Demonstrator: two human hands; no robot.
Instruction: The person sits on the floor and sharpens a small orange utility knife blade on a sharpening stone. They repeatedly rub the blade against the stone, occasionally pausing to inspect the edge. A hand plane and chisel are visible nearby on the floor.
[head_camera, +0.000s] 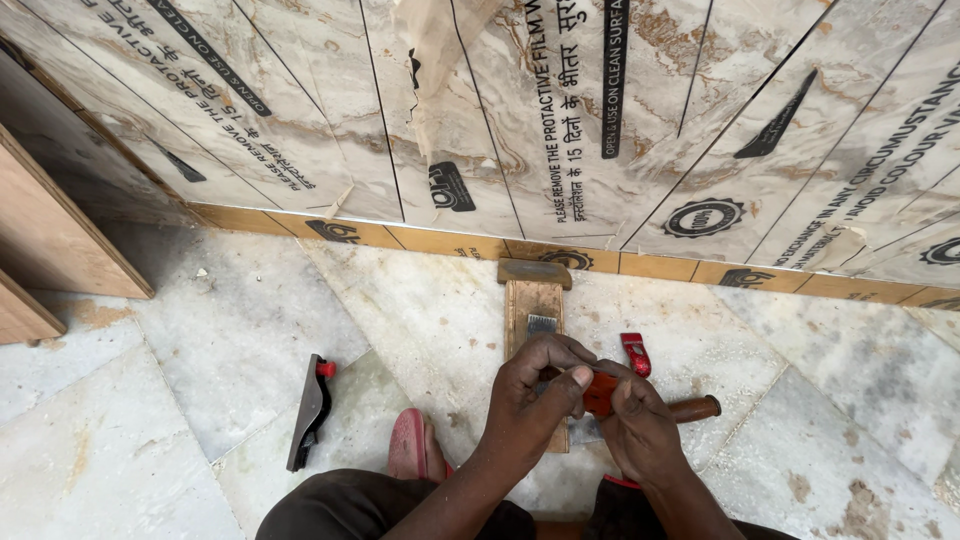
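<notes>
Pale marble floor slabs (230, 330), stained with brownish patches, were recorded underfoot, meeting a wall of marble-patterned panels (560, 120) covered in printed protective film. A yellow-brown edge strip (440, 240) was seen running along the foot of the panels. At the left edge, wooden boards (40, 250) were noted leaning or stacked, narrowing the floor on that side; to the right and lower left the slabs were seen to carry nothing.

One wooden hand plane (533, 305) was observed lying on the floor, its far end touching the strip, its near end hidden beneath the hands. The left hand (535, 395) was found curled, thumb and fingers pressed together on a small red object (601, 392), which was also gripped from the other side by the right hand (640, 425). What the red object was could not be told. One red clip-like piece (636, 354) was seen just beside the hands, and one brown wooden handle (695, 408) projected from behind the right hand. One dark flat tool with a red knob (310, 410) lay well apart to the left. One red sandal (410, 445) was noted near the person's knee.
</notes>
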